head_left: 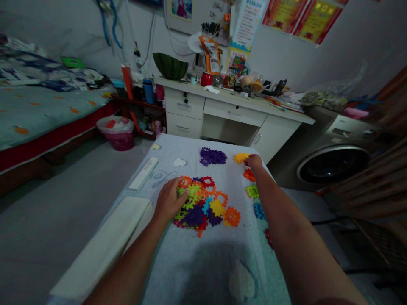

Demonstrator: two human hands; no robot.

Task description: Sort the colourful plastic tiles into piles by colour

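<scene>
A mixed heap of coloured plastic puzzle tiles (206, 205) lies in the middle of a pale blue cloth-covered table (210, 262). My left hand (168, 201) rests on the heap's left edge, fingers curled over green and orange tiles. My right hand (253, 162) reaches far across, fingers closed at a small pile of yellow tiles (240, 157). Sorted groups lie along my right arm: orange tiles (249, 174), green tiles (252, 191), blue tiles (259, 210). A pile of purple tiles (212, 156) sits at the far centre.
A white box (104, 243) and a white strip (143, 173) lie at the table's left edge. Beyond stand a white desk (232, 111) crowded with items, a halved watermelon (170, 65), a pink bin (117, 132), a bed (41, 110) on the left and a washing machine (337, 163) on the right.
</scene>
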